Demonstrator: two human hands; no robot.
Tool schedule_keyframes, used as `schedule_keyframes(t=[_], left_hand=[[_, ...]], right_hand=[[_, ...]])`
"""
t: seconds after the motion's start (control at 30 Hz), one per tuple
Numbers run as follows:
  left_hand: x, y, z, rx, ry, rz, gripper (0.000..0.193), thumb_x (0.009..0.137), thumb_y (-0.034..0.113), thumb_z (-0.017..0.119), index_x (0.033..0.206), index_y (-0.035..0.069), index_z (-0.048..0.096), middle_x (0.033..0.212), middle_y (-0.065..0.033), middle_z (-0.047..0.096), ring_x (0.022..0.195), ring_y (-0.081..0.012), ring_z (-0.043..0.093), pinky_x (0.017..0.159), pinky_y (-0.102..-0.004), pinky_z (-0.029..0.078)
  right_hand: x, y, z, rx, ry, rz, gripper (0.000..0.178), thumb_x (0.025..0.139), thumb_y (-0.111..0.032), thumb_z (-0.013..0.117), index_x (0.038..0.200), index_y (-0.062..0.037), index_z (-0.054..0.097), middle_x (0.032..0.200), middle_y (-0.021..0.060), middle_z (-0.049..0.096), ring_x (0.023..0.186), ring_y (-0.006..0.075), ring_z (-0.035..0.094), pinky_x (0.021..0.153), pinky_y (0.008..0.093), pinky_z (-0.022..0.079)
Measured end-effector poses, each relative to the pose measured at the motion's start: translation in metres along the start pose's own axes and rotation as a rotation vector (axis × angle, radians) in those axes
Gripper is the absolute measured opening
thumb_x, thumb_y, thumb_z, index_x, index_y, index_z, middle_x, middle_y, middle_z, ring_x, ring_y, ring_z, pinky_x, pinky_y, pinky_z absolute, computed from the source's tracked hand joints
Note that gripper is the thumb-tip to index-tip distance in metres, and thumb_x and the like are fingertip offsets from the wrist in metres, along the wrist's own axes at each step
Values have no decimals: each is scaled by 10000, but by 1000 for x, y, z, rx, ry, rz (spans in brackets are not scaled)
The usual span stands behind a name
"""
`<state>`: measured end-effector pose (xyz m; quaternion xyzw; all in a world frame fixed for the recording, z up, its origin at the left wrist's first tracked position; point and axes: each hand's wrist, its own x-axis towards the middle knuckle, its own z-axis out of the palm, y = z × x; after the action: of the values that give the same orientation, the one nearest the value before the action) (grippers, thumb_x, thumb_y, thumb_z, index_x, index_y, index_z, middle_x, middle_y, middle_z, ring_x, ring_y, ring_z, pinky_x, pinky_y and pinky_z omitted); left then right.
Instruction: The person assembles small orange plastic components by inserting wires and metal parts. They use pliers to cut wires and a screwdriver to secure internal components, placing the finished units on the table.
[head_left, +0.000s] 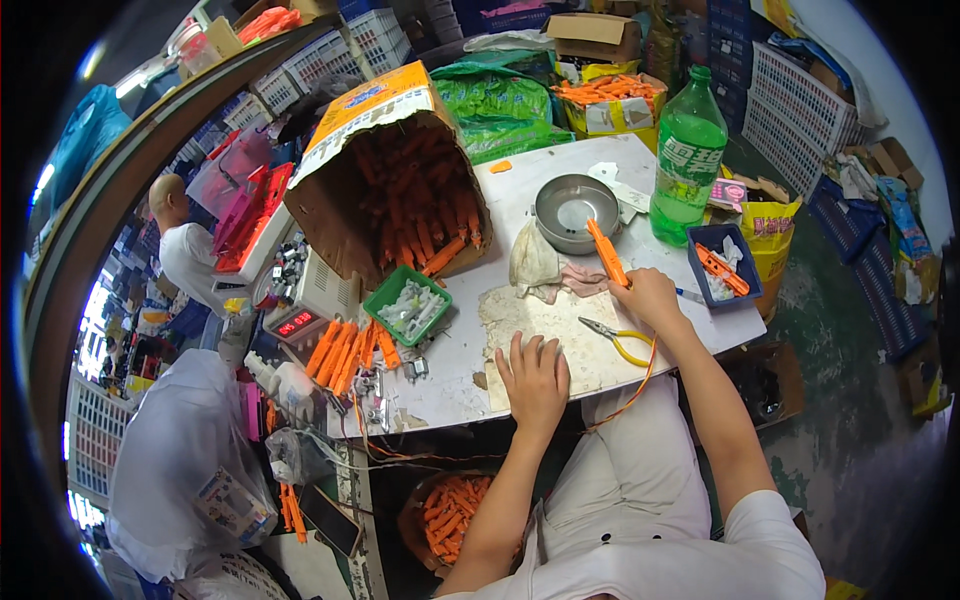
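My right hand [650, 298] grips the lower end of a long orange plastic piece [605, 252], which points up and away beside the metal bowl [572, 212]. My left hand [535, 382] lies on the worn, pale work mat [500, 315] with its fingers apart and nothing in them. Between and just right of the hands rest yellow-handled pliers [628, 345]. A crumpled cream cloth [535, 258] and a pinkish cloth [583, 282] lie below the bowl. An orange wire [640, 392] runs over the table's near edge and across my lap.
A tipped cardboard box [320, 190] full of orange pieces stands at the back left. Near it are a green basket [437, 325] of pale parts and a row of orange pieces [345, 352]. A green bottle [690, 165] and blue tray [712, 295] stand at the right.
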<state>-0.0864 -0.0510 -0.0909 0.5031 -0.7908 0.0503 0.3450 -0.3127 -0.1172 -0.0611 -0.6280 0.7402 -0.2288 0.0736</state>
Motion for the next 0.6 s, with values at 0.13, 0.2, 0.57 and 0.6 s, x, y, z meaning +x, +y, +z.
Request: schedule_keyframes(t=[0.13,0.2,0.57,0.6], left_hand=[[0,1,1,14,9,11,240,831,188,606,1051,92,607,1129,-91,540,1235,-324,402,1060,-557,203],[1,2,3,16,15,13,237,831,188,607,1048,94,609,1118,-92,546,1233,-323,404,1060,-558,203],[2,-6,6,-59,46,-8,215,804,170,615,1003,87,617,1087,-91,554,1216,-336,410,1043,-578,237],[-1,-7,9,-74,54,-14,211,799,170,617,992,85,616,1079,-90,555,1216,-336,410,1048,-574,236]], right_hand=[[2,3,2,-13,12,-11,436,771,-452,589,750,-32,707,658,177,642,620,344,639,619,443,510],[2,4,0,-18,12,-10,436,771,-453,590,753,-33,707,661,179,643,627,341,640,623,442,509],[9,8,3,737,-186,174,409,836,-441,575,751,-46,640,579,68,552,498,170,546,470,305,409],[5,7,-4,1176,-317,364,400,869,-458,550,780,-71,600,552,-18,483,429,67,468,375,204,337]])
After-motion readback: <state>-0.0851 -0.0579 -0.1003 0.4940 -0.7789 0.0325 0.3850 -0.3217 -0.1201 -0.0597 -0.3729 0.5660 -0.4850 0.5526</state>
